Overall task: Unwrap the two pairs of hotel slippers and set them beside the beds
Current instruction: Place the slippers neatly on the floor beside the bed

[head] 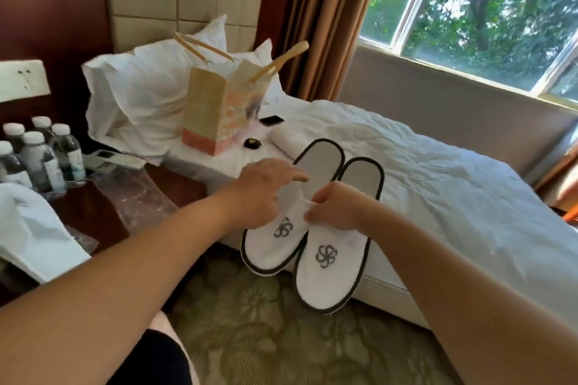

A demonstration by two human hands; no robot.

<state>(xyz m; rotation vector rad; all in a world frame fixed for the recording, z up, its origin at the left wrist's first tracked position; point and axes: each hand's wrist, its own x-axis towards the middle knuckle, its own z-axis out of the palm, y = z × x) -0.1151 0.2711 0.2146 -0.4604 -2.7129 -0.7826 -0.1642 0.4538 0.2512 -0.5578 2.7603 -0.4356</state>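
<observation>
Two white hotel slippers with black trim and a grey swirl logo are held side by side in the air over the bed's edge. My left hand (261, 189) holds the left slipper (275, 244) at the opening of its upper, fingers stretched toward the insole. My right hand (336, 208) pinches the white fabric where the two uppers meet, above the right slipper (331, 278). Clear plastic wrapping (137, 194) lies crumpled on the dark nightstand to the left.
The white bed (438, 184) bears a paper gift bag (219, 116), pillows (140, 97), a rolled towel (284, 141) and small black items. Several water bottles (37, 153) stand on the nightstand. A white bag (34, 234) lies at the left. Patterned carpet (281, 337) is below.
</observation>
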